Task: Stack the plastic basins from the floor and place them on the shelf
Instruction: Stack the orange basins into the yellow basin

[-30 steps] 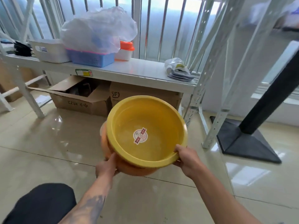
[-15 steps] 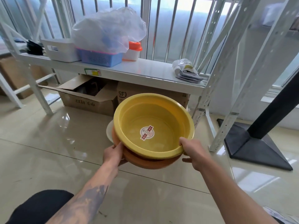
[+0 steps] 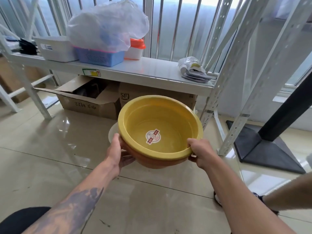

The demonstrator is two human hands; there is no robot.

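A white metal shelf runs across the far side of the scene, its board bare in the middle stretch. Under it on the floor stand an open cardboard box at left and a closed box marked SF just beside it on the right. On the board's left part sit a white basket, then a blue basket covered by a bulging clear plastic bag, and just right of it a white jar with an orange lid. At the board's right end lie folded grey cloths with a crumpled bag on top. A black post on a square base stands at right, beyond the shelf's uprights.

The yellow basin is held in the air, near and below the shelf edge, nested in an orange basin; a pale basin's rim peeks out at left. The yellow basin holds only a round sticker on its bottom. The left hand grips the stack's left side with fingers under the orange basin; the right hand clasps the yellow rim, thumb over it.
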